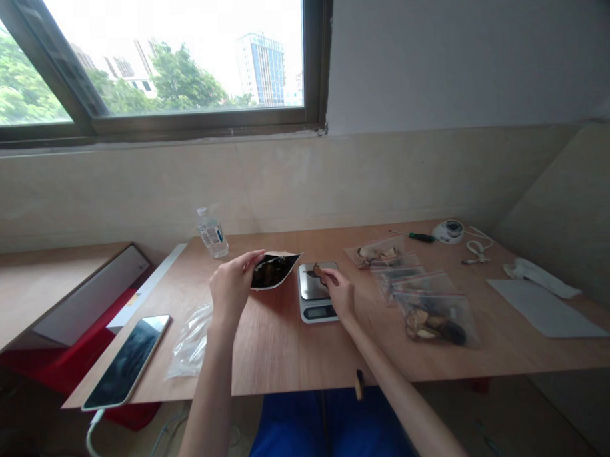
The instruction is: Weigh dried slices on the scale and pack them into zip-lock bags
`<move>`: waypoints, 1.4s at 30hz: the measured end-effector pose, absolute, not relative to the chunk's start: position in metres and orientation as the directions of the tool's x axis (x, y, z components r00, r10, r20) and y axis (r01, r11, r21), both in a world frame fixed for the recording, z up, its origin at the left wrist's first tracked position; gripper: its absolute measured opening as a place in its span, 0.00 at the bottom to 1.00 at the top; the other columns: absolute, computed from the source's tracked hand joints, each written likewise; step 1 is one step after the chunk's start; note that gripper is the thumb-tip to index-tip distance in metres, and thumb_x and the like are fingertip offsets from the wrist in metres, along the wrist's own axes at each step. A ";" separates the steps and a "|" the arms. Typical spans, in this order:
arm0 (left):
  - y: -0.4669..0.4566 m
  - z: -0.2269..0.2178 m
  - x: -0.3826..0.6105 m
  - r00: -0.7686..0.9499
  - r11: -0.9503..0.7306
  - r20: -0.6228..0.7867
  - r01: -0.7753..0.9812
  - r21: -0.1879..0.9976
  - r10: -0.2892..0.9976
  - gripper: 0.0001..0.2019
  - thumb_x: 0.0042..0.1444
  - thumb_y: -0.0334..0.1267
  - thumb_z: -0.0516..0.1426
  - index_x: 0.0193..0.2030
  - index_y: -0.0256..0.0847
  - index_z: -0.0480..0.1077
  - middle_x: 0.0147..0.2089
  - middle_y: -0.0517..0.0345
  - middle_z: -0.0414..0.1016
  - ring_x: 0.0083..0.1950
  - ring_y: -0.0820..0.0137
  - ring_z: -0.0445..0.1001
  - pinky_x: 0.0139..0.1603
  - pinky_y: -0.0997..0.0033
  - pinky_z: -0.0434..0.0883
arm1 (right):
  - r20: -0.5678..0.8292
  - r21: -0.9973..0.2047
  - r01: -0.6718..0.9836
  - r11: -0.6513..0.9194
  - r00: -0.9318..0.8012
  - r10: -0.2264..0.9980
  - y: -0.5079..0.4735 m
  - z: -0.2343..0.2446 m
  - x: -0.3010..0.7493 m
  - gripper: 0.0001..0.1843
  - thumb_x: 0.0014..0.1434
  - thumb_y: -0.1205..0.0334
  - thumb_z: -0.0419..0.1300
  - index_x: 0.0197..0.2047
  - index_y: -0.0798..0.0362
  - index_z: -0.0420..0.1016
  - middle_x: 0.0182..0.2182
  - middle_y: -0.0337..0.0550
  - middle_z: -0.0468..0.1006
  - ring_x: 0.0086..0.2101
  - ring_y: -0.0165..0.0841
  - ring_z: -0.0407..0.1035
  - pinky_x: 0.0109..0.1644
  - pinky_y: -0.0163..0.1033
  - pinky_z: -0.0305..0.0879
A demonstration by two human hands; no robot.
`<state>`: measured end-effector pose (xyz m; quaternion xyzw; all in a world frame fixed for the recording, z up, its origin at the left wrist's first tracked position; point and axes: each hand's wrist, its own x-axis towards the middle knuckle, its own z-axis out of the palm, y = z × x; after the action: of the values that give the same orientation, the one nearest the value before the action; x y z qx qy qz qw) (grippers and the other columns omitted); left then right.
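My left hand is closed on the edge of a pouch, whose mouth gapes and shows a dark, shiny inside. What lies in the pouch is hard to make out. My right hand pinches a small brown dried piece just over the steel plate of a digital kitchen scale. I cannot tell whether the piece touches the plate. The scale's display faces me, but its reading is too small to read. A small brown piece with a dark end lies at the table's front edge.
Several clear zip bags with brown dried pieces lie right of the scale. Leftward are a crumpled plastic bag, a cabled phone and a water bottle. A screwdriver, a white dome camera and a white sheet lie rightward.
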<state>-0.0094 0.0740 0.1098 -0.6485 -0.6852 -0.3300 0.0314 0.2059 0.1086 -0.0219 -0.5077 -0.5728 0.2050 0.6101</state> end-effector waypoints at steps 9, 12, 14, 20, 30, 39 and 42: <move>0.070 0.109 -0.013 -0.137 -0.066 0.469 0.918 0.391 0.872 0.13 0.58 0.47 0.51 0.45 0.56 0.75 0.36 0.61 0.80 0.34 0.68 0.75 0.28 0.74 0.60 | 0.539 -0.563 0.614 0.553 -0.234 0.809 0.112 -0.009 0.222 0.12 0.56 0.74 0.53 0.32 0.53 0.77 0.39 0.47 0.78 0.42 0.37 0.70 0.49 0.46 0.64; 0.069 0.108 -0.012 -0.127 -0.071 0.466 0.920 0.385 0.876 0.13 0.57 0.48 0.51 0.45 0.57 0.74 0.35 0.62 0.80 0.33 0.68 0.75 0.29 0.74 0.60 | 0.561 -0.535 0.658 0.530 -0.192 0.805 0.097 -0.009 0.224 0.12 0.56 0.74 0.52 0.35 0.53 0.76 0.42 0.50 0.76 0.46 0.39 0.67 0.51 0.49 0.62; 0.068 0.107 -0.011 -0.121 -0.076 0.461 0.920 0.385 0.879 0.14 0.57 0.49 0.51 0.45 0.57 0.74 0.35 0.62 0.80 0.32 0.68 0.74 0.29 0.74 0.60 | 0.580 -0.564 0.648 0.512 -0.130 0.804 0.081 -0.006 0.224 0.13 0.57 0.73 0.51 0.38 0.53 0.75 0.43 0.50 0.74 0.47 0.39 0.65 0.51 0.48 0.62; 0.067 0.104 -0.013 -0.117 -0.097 0.479 0.912 0.399 0.870 0.14 0.57 0.49 0.51 0.45 0.56 0.74 0.34 0.62 0.79 0.31 0.70 0.73 0.29 0.75 0.59 | 0.445 -0.757 0.395 0.520 -0.271 0.854 -0.007 0.006 0.222 0.14 0.57 0.74 0.48 0.38 0.51 0.72 0.35 0.43 0.73 0.39 0.33 0.68 0.44 0.37 0.65; 0.062 0.100 -0.014 -0.092 -0.127 0.468 0.900 0.417 0.879 0.14 0.57 0.49 0.52 0.45 0.56 0.75 0.32 0.62 0.79 0.29 0.72 0.72 0.28 0.75 0.57 | -0.309 -0.455 0.864 0.216 -0.381 0.871 -0.094 -0.042 0.192 0.15 0.58 0.69 0.50 0.46 0.59 0.72 0.42 0.54 0.75 0.42 0.42 0.71 0.45 0.43 0.65; 0.060 0.103 -0.013 -0.090 -0.115 0.452 0.906 0.407 0.887 0.15 0.57 0.50 0.51 0.45 0.55 0.75 0.33 0.60 0.79 0.32 0.70 0.73 0.28 0.75 0.58 | -0.412 -0.293 0.938 0.183 -0.297 0.862 -0.092 -0.068 0.178 0.26 0.49 0.68 0.63 0.52 0.69 0.70 0.52 0.67 0.68 0.52 0.51 0.63 0.56 0.47 0.59; 0.060 0.103 -0.012 -0.083 -0.116 0.449 0.910 0.398 0.890 0.15 0.58 0.50 0.51 0.45 0.55 0.75 0.34 0.60 0.80 0.33 0.69 0.74 0.29 0.75 0.58 | -0.463 -0.305 0.939 0.158 -0.291 0.837 -0.091 -0.070 0.179 0.26 0.49 0.68 0.63 0.52 0.69 0.70 0.55 0.68 0.65 0.54 0.52 0.61 0.58 0.47 0.56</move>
<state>-0.0123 0.0600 0.1031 -0.6771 -0.6645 -0.3157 0.0159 0.1789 -0.0910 -0.0697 -0.5880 -0.7553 0.2742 -0.0930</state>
